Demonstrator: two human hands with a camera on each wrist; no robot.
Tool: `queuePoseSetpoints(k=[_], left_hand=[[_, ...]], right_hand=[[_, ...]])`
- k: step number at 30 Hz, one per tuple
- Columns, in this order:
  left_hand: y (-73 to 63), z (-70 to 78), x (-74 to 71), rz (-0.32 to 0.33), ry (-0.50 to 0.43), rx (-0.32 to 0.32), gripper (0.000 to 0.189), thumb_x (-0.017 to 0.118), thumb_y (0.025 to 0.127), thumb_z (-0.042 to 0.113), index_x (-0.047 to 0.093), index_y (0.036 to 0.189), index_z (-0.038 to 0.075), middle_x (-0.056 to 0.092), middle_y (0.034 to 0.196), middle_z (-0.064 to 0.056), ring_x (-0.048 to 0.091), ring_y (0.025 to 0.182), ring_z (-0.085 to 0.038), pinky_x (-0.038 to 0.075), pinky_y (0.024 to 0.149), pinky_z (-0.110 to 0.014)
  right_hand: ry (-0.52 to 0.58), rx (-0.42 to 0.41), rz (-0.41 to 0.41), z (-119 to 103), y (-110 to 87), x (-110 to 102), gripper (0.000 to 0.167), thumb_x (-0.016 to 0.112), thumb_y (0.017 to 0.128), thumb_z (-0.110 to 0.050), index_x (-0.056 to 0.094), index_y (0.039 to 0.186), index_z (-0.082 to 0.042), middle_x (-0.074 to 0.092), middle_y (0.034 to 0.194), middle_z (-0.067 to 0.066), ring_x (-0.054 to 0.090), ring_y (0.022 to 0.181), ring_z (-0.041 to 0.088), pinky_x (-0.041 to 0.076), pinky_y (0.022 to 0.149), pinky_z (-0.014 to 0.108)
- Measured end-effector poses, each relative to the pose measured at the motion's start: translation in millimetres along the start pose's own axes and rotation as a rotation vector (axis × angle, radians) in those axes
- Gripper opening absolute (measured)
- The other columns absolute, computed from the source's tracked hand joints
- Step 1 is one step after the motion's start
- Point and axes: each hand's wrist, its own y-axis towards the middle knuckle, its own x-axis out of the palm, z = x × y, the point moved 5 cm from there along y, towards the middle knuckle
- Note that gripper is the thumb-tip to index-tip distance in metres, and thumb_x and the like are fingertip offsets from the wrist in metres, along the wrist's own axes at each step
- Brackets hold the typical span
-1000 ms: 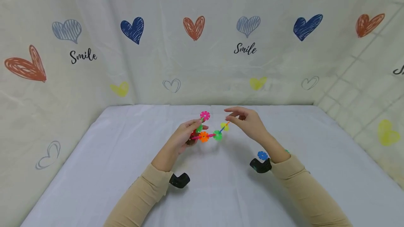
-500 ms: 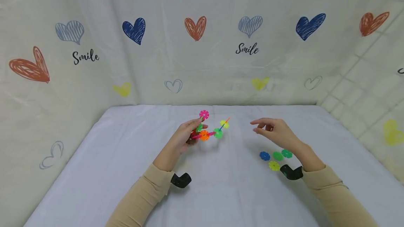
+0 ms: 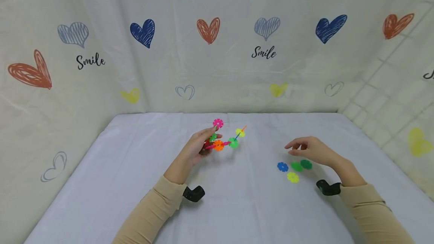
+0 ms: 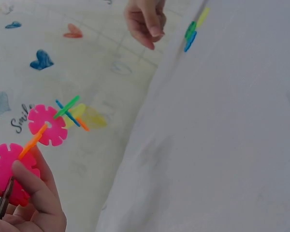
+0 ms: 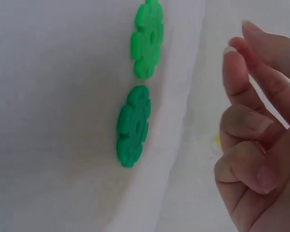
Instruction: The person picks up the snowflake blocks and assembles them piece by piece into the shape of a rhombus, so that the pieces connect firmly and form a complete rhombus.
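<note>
My left hand [image 3: 197,147] grips a chain of interlocking snowflake discs [image 3: 218,145] above the middle of the table. In the left wrist view its thumb presses a pink disc [image 4: 8,166], and an orange disc [image 4: 33,142] links that to another pink one [image 4: 47,124]. A brown disc [image 4: 5,199] is partly hidden by the fingers. The chain's free end has a yellow disc [image 3: 240,133] slotted with thin edge-on pieces. My right hand [image 3: 313,150] holds nothing and hovers above the loose discs, fingers loosely bent. Nearest it are a dark green disc [image 5: 134,126] and a light green disc [image 5: 148,41].
A blue disc [image 3: 283,166] and a yellow disc [image 3: 293,177] lie flat beside the green ones on the white-covered table [image 3: 237,206]. Black camera mounts [image 3: 194,194] show at both wrists. Behind the table hangs a heart-patterned cloth [image 3: 230,67].
My right hand has moved away from the chain's orange tip, rightward and down to above the loose discs, uncovering them. The left hand keeps its grip on the chain, almost still.
</note>
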Motion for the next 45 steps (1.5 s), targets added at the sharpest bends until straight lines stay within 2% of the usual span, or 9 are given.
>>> queuePoseSetpoints(k=[6,12,20,22,30,35,38,41,45], left_hand=[[0.7,-0.8,-0.4,0.005,-0.010,-0.001,0.052,0.060,0.103,0.039,0.057,0.145,0.008,0.073,0.117,-0.002,0.048,0.060,-0.010,0.041,0.059,-0.020],[-1.0,-0.2,-1.2,0.027,-0.052,-0.007,0.047,0.062,0.103,0.038,0.060,0.143,0.013,0.074,0.112,0.000,0.048,0.057,-0.010,0.040,0.057,-0.020],[1.0,-5.6,-4.2,0.064,-0.194,-0.074,0.048,0.059,0.104,0.040,0.056,0.145,0.017,0.075,0.110,0.000,0.050,0.052,-0.010,0.044,0.057,-0.019],[1.2,-5.9,-4.2,0.064,-0.206,-0.077,0.047,0.057,0.105,0.040,0.055,0.145,0.016,0.075,0.110,0.000,0.050,0.051,-0.010,0.044,0.056,-0.019],[3.2,-5.5,-1.5,0.031,-0.154,-0.039,0.051,0.059,0.105,0.036,0.050,0.150,0.012,0.072,0.119,0.000,0.054,0.061,-0.010,0.049,0.060,-0.020],[3.6,-6.0,0.9,0.001,-0.181,-0.034,0.051,0.056,0.107,0.034,0.048,0.151,0.012,0.073,0.115,0.000,0.053,0.058,-0.009,0.048,0.060,-0.020],[3.1,-6.2,2.2,-0.010,-0.179,-0.033,0.050,0.054,0.107,0.036,0.048,0.151,0.013,0.073,0.114,0.001,0.051,0.056,-0.008,0.047,0.059,-0.019],[2.5,-7.4,2.5,-0.009,-0.173,-0.043,0.049,0.052,0.108,0.038,0.048,0.151,0.015,0.073,0.115,0.001,0.049,0.053,-0.008,0.048,0.057,-0.018],[1.9,-9.5,2.2,-0.005,-0.170,-0.053,0.046,0.049,0.109,0.038,0.047,0.151,0.019,0.073,0.118,-0.001,0.049,0.050,-0.007,0.049,0.055,-0.018]], right_hand=[[0.005,0.030,-0.167,20.2,-4.7,5.1,0.019,0.077,0.091,-0.019,0.074,0.106,-0.008,0.061,0.084,-0.003,0.051,0.074,0.014,0.043,0.065,0.027],[0.055,0.065,-0.229,33.2,-7.1,9.2,0.021,0.081,0.085,-0.014,0.068,0.100,-0.006,0.052,0.082,-0.001,0.050,0.074,0.016,0.041,0.066,0.028],[0.043,0.095,-0.240,30.9,-8.1,12.3,0.023,0.084,0.083,-0.016,0.068,0.097,-0.008,0.053,0.085,0.001,0.048,0.077,0.019,0.039,0.066,0.029],[0.027,0.112,-0.233,30.6,-7.4,13.7,0.024,0.086,0.082,-0.017,0.067,0.096,-0.009,0.054,0.086,0.001,0.048,0.079,0.020,0.040,0.067,0.029],[0.029,0.080,-0.248,25.7,-4.3,16.0,0.026,0.085,0.081,-0.012,0.064,0.096,-0.009,0.055,0.089,0.002,0.049,0.082,0.021,0.041,0.070,0.031],[0.097,0.024,-0.266,19.7,-3.2,14.7,0.022,0.080,0.085,-0.009,0.062,0.096,-0.007,0.059,0.091,0.003,0.052,0.082,0.019,0.045,0.070,0.028],[0.145,0.027,-0.265,16.8,-3.1,12.7,0.017,0.077,0.088,-0.007,0.063,0.098,-0.005,0.061,0.088,0.004,0.054,0.078,0.016,0.046,0.066,0.027],[0.146,0.043,-0.235,12.7,-1.9,9.1,0.016,0.075,0.090,-0.008,0.066,0.103,-0.005,0.061,0.089,0.004,0.055,0.077,0.016,0.046,0.066,0.027],[0.122,0.044,-0.146,3.1,1.9,2.1,0.017,0.072,0.094,-0.012,0.071,0.109,-0.004,0.067,0.097,0.003,0.057,0.085,0.016,0.049,0.072,0.027]])
